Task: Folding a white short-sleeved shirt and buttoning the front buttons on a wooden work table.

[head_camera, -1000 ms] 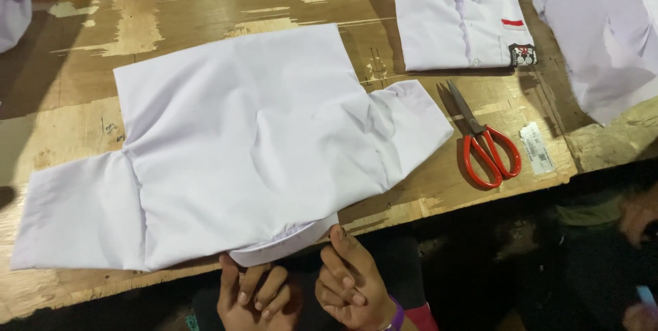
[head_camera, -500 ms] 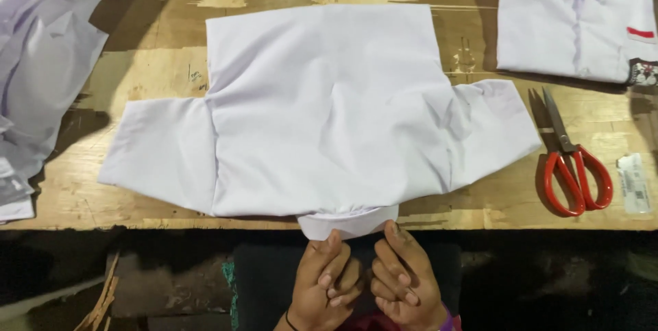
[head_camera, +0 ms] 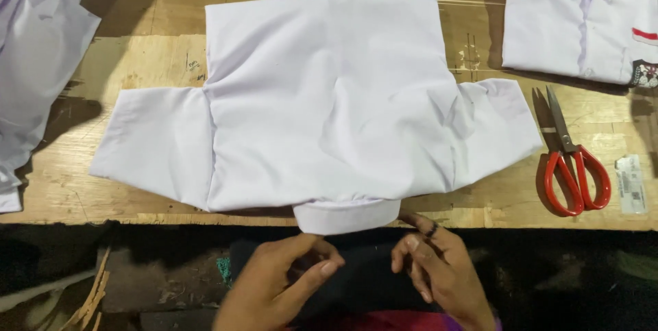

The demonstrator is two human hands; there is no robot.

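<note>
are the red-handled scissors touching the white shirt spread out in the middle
Apart. The head view shows a strip of bare wooden table between the red-handled scissors and the right sleeve of the white short-sleeved shirt lying face down.

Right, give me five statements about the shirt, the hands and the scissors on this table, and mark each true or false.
1. The white shirt lies face down with both short sleeves spread out. True.
2. The left hand grips a sleeve. False: it is below the table edge, near the collar, holding nothing.
3. The red-handled scissors lie to the right of the shirt. True.
4. The right hand holds the scissors. False: it is empty, near the collar.
5. A folded white shirt lies at the top right of the wooden table. True.
</note>
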